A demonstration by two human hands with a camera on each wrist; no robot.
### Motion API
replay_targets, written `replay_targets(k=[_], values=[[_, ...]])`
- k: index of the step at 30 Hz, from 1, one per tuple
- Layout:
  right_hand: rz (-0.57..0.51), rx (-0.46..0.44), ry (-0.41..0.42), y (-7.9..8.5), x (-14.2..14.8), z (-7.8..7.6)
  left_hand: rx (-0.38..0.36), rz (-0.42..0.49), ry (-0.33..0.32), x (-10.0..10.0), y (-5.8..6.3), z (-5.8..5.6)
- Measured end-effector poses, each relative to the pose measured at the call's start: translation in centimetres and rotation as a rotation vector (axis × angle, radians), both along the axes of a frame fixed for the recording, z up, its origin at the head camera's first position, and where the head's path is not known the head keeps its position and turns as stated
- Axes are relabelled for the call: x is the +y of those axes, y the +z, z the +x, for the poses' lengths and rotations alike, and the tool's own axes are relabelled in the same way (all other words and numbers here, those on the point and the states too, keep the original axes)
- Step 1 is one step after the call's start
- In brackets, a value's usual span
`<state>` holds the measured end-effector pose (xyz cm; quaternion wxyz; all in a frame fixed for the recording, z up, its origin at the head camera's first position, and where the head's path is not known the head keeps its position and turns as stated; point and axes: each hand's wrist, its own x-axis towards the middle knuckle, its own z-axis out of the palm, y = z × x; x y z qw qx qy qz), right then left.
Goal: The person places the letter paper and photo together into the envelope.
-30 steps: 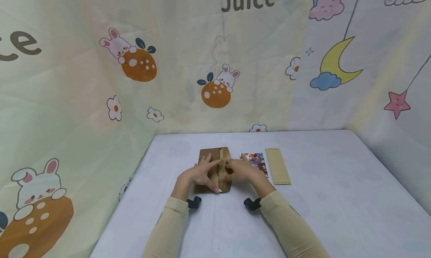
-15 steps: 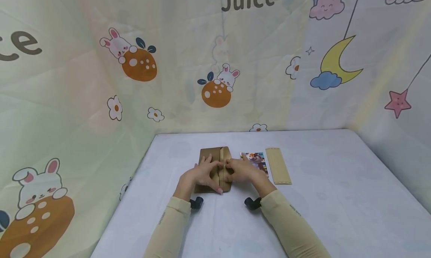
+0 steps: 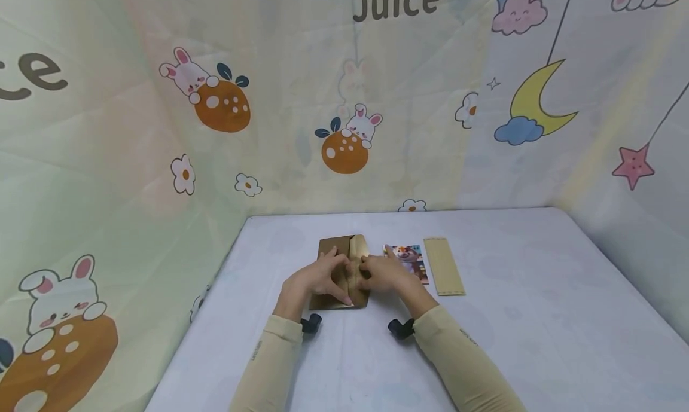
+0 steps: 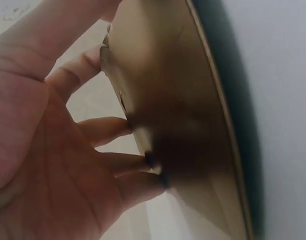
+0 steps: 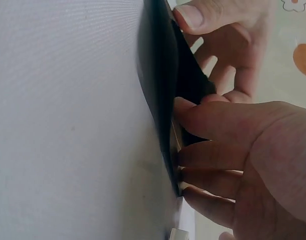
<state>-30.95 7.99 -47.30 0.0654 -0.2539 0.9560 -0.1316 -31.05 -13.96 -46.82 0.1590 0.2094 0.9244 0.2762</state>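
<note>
A brown folded card (image 3: 329,244), with a lengthwise crease and a narrower strip along its right side, lies on the table in front of me. My left hand (image 3: 319,278) spreads over it, thumb near its front edge and index finger bent toward the crease. In the left wrist view, relaxed fingers (image 4: 105,129) touch the card's brown surface. My right hand (image 3: 384,272) pinches the strip on the right. Seen from the right wrist, its thumb and fingertips (image 5: 195,152) grip the raised edge, where a dark hollow (image 5: 188,75) opens between the layers.
Just right of my right hand lies a colourful picture card (image 3: 411,259), partly covered by that hand. Beyond it is a long tan cardboard strip (image 3: 444,267). A printed curtain (image 3: 290,101) hangs behind the white table (image 3: 517,316).
The left index finger has drawn in and bent near the crease, and the left thumb has shifted slightly. My right hand stays on the strip, almost still.
</note>
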Motion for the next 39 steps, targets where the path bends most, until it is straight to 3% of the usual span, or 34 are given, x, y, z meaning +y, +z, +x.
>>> replay_targets(k=[6,12,23,32,39], values=[[0.011,0.022,0.002,-0.2,-0.1,0.1,-0.018,0.018,0.000,-0.4,0.1,-0.2],[0.001,0.011,-0.020,-0.3,-0.1,0.0,0.051,0.030,-0.040,-0.3,0.3,-0.5],[0.004,0.012,-0.013,-0.3,-0.3,0.1,0.175,0.052,-0.054,0.0,0.2,-0.6],[-0.002,0.005,-0.011,-0.1,-0.3,0.1,0.098,0.062,-0.012,-0.5,0.0,-0.7],[-0.009,0.000,-0.013,-0.3,-0.2,0.1,0.030,0.078,-0.031,-1.2,0.2,-0.7]])
